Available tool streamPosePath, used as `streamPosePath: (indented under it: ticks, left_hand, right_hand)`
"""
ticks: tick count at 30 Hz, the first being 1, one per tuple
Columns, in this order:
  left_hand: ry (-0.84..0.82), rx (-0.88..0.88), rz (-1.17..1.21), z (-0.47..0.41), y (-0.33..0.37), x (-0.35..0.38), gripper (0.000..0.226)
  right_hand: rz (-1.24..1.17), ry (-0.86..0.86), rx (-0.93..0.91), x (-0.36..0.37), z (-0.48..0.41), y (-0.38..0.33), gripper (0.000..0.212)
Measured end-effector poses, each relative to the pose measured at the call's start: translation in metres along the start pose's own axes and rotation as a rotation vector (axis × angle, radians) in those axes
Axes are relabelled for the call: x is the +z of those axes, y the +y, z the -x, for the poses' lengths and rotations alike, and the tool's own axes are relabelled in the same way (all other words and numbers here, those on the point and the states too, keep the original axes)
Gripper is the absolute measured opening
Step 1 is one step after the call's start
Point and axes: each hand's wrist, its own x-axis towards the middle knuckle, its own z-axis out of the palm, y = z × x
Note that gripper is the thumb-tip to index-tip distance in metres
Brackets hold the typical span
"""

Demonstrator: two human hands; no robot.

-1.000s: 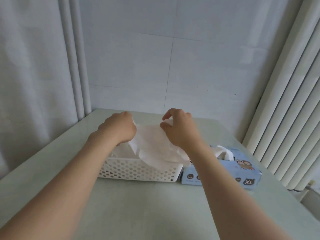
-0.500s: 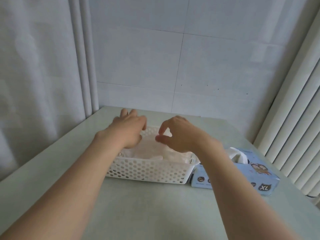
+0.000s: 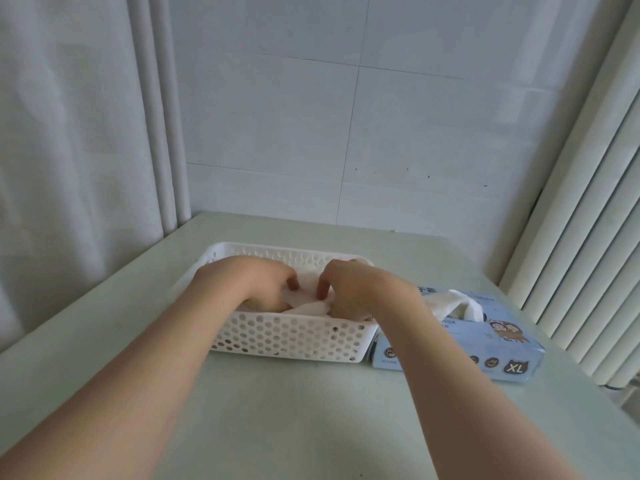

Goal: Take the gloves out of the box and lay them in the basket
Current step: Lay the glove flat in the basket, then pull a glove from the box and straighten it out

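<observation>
Head view: both hands are down inside the white basket [image 3: 287,337], which sits on the bench [image 3: 311,410] with the blue box [image 3: 485,344] just beside it on the right. A white glove [image 3: 308,308] lies crumpled in the basket between the two hands. The left hand [image 3: 252,284] has its fingers curled down onto the glove's left part. The right hand [image 3: 356,289] has its index finger bent down onto the glove's right part, the other fingers tucked under. The fingertips are hidden by the knuckles and the basket wall, so I cannot tell whether either hand grasps the glove or only presses it flat. The next glove [image 3: 457,304] sticks up out of the slot in the box top, a loose white tuft. The gloves look thin, light and limp, likely a little slippery. They should crumple and spring back up rather than lie flat, so each probably needs smoothing down with flat fingers. The next glove is best pinched at the raised tuft and drawn straight up. The box is light, so it may lift with the pull unless the other hand steadies it.
</observation>
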Motion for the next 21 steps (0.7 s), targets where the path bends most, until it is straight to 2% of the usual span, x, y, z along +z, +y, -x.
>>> streamPosePath:
  ticks: [5, 8, 11, 14, 17, 21]
  left_hand:
    - [0.210, 0.029, -0.042, 0.016, 0.019, -0.012, 0.032]
    - [0.446, 0.075, 0.044, 0.021, 0.040, -0.010, 0.025]
    - [0.745, 0.123, 0.096, 0.020, 0.072, 0.007, 0.013]
    - [0.938, 0.269, 0.077, 0.017, 0.102, 0.035, 0.014]
    - [1.050, 0.444, -0.098, 0.008, 0.121, 0.070, 0.016]
    - [1.080, 0.462, -0.235, 0.000, 0.138, 0.102, 0.031]
  right_hand:
    - [-0.194, 0.049, -0.092, -0.018, 0.017, 0.010, 0.034]
    - [-0.293, 0.289, -0.135, -0.023, 0.027, 0.018, 0.017]
    - [-0.285, 0.571, -0.125, -0.020, 0.031, 0.038, 0.027]
    - [-0.384, 0.713, -0.042, -0.015, 0.043, 0.067, 0.039]
    - [-0.509, 0.780, -0.003, -0.005, 0.059, 0.095, 0.038]
    - [-0.497, 0.720, -0.115, 0.012, 0.080, 0.128, 0.043]
